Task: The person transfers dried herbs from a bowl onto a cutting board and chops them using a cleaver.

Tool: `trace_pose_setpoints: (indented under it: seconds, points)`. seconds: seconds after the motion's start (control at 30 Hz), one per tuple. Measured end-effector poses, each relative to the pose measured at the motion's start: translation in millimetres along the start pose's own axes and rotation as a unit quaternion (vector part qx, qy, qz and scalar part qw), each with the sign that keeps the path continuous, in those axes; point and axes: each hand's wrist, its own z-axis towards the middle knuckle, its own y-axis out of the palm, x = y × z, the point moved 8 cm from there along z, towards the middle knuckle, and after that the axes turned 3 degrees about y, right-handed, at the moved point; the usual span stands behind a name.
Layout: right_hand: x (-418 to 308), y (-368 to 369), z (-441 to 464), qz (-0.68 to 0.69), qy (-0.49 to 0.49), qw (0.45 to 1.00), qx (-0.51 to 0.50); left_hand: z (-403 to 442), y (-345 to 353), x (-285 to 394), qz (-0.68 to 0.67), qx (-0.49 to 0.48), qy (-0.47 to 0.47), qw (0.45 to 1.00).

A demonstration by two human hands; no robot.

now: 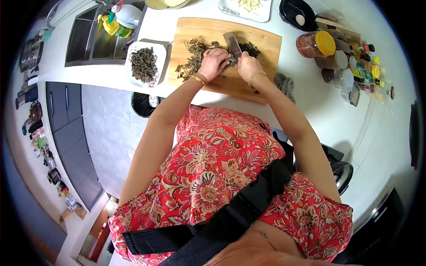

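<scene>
My right hand (249, 67) grips a cleaver (231, 43) by its handle, the blade standing over dark leafy greens on a wooden cutting board (191, 26). Close to the blade's left side, my left hand (214, 63) presses down on the wilted, dried-looking greens (194, 46) with its fingers bent. Part of the pile lies left of that hand, and a darker chopped part (252, 49) lies right of the blade. What sits under the left fingers is hidden.
A white plate of dark chopped greens (143, 65) stands left of the board, beside the sink (82, 42). Behind is a plate of pale pieces (246, 8). Jars and bottles (316, 44) crowd the right; a grey cloth (285, 86) lies by the board.
</scene>
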Motion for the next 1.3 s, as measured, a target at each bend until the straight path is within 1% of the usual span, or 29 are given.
trace_pose_setpoints:
  seconds: [0.07,0.13,0.2,0.37,0.4,0.43,0.5,0.53,0.57,0.63,0.67,0.73,0.77,0.87,0.9,0.97,1.1,1.17,1.2,1.27,1.3]
  points:
    - [1,-2,2,-0.01,0.001,1.0,-0.006,2,4,-3,-0.006,0.01,-0.01,1.0]
    - [-5,-6,1,-0.019,0.002,1.0,-0.017,3,4,-1,-0.005,0.019,0.003,1.0]
    - [-11,-1,5,-0.04,0.031,0.997,-0.053,-1,7,-12,-0.033,0.023,-0.005,0.999]
    - [-13,-6,-1,-0.063,0.034,0.997,-0.042,3,7,-2,-0.032,0.05,0.018,0.998]
    - [-7,-18,-11,-0.07,0.03,0.996,-0.036,12,11,11,0.014,0.035,-0.012,0.999]
    - [-7,-17,-13,-0.073,0.026,0.996,-0.036,13,15,9,0.03,0.035,-0.023,0.999]
    - [3,-15,-21,-0.063,0.037,0.997,-0.01,18,21,9,0.064,0.034,-0.045,0.996]
    - [7,-13,-18,-0.065,0.035,0.997,-0.01,18,19,7,0.063,0.041,-0.048,0.996]
    - [9,-12,-15,-0.053,0.022,0.998,0.016,17,19,5,0.063,0.048,-0.051,0.996]
    - [17,-11,-15,-0.034,0.015,0.998,0.052,12,7,20,-0.032,0.085,0.021,0.996]
    - [22,-14,-8,-0.038,0.013,0.997,0.06,16,4,20,-0.031,0.092,0.026,0.995]
    - [27,-14,-3,-0.013,-0.049,0.995,0.083,11,-3,19,-0.046,0.144,0.042,0.988]
    - [30,-10,0,-0.012,-0.05,0.995,0.088,9,2,14,-0.047,0.114,0.012,0.992]
    - [21,-15,-12,-0.005,-0.038,0.992,0.119,8,-2,13,-0.034,0.135,0.026,0.99]
    - [17,-22,-18,-0.002,-0.035,0.992,0.121,9,0,11,-0.046,0.123,0.02,0.991]
    - [7,-33,-27,-0.024,-0.039,0.995,0.088,8,1,10,-0.046,0.121,0.025,0.991]
    - [8,-35,-25,-0.022,-0.045,0.994,0.094,7,-1,10,-0.032,0.117,0.032,0.992]
    - [6,-31,-24,-0.036,-0.029,0.998,0.044,7,1,10,-0.023,0.11,0.038,0.993]
    - [5,-32,-23,-0.036,-0.031,0.998,0.046,7,1,11,-0.022,0.109,0.038,0.993]
    - [4,-27,-19,-0.065,-0.031,0.997,0.008,7,1,10,-0.022,0.109,0.035,0.993]
    - [2,-29,-18,-0.066,-0.031,0.997,0.005,7,0,12,-0.02,0.11,0.041,0.993]
